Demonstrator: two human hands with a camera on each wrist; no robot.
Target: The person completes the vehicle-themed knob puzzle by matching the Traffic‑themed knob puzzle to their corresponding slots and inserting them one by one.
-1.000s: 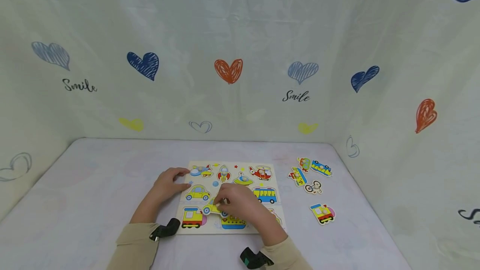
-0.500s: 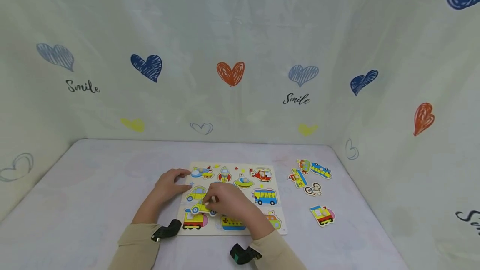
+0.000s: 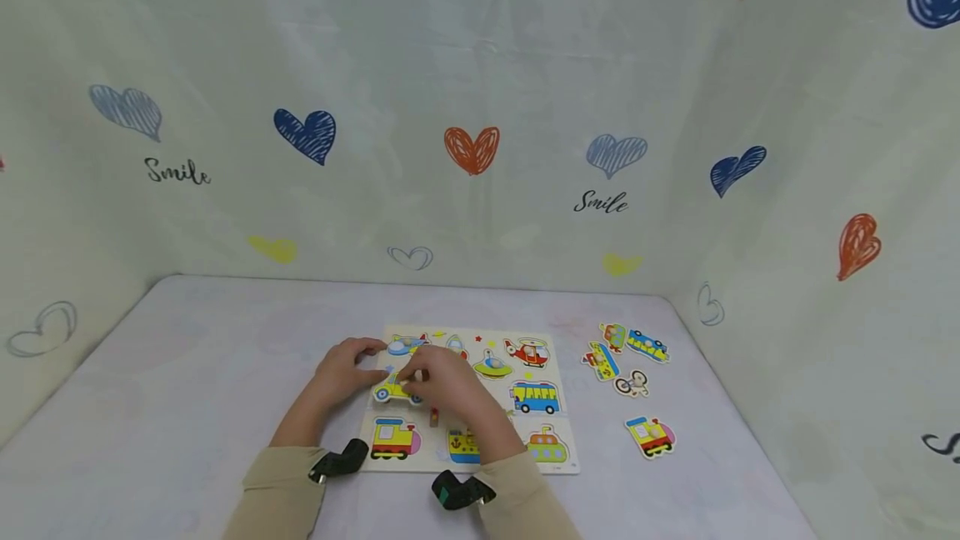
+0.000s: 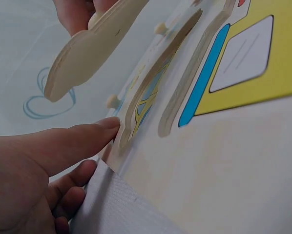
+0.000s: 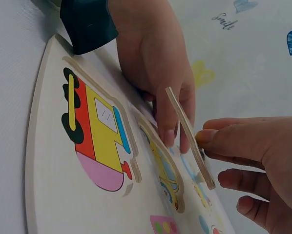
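Note:
My right hand (image 3: 450,382) pinches a yellow car puzzle piece (image 3: 387,392) by its small round knob, over the left part of the puzzle board (image 3: 431,452). In the right wrist view the car piece (image 5: 187,131) is seen edge-on, tilted and apart from the board, above the car recess (image 5: 163,168). The left wrist view shows its plain wooden underside. My left hand (image 3: 341,373) rests at the board's left edge. Its thumb (image 4: 82,141) is extended and touches that edge; the other visible fingers sit below.
Right of the board lie several loose pieces: a train (image 3: 650,437), a bicycle shape (image 3: 632,383), a ship (image 3: 601,361), a bus (image 3: 648,346) and a green-and-orange piece (image 3: 613,337). Knobbed pieces sit in the board's far row. A heart-printed curtain (image 3: 525,215) hangs behind the table.
My right hand has carried the car piece left, then away from me, from the board's lower middle to the car recess. My left hand stays at the board's edge.

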